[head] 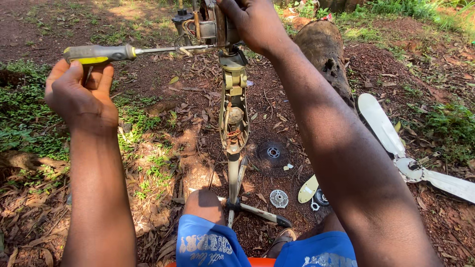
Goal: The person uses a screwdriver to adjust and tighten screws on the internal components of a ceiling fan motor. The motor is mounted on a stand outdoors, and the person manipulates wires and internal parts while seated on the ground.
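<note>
screwdriver [101,53] first: it lies level across the upper left of the view, its dark handle with a yellow band resting in the left hand [81,94], whose fingers curl loosely round the handle's butt end, thumb and fingertips pinching it rather than a full fist; its metal shaft reaches right to the fan motor head [210,24], and the tip meets the motor housing just left of the right hand [255,22]; that right hand is closed over the top of the motor head, fingers wrapped down its far side, so their tips cannot be seen; the motor head sits atop a stripped fan stand [233,113], upright between the person's knees, its cream casing open and a little wiring showing inside; the stand's foot bar [262,213] rests on the dirt just ahead of the blue shorts [203,244]; on the ground right of the stand lie a dark round disc [272,152], a small white round grille piece [279,199], a cream oval cover [308,189] and a small black ring part [321,198], all near one another; farther right a white fan blade set [410,158] lies flat on the soil, beside a weathered log [324,54]; dry leaves and patches of grass [29,123] cover the ground to the left.
</note>
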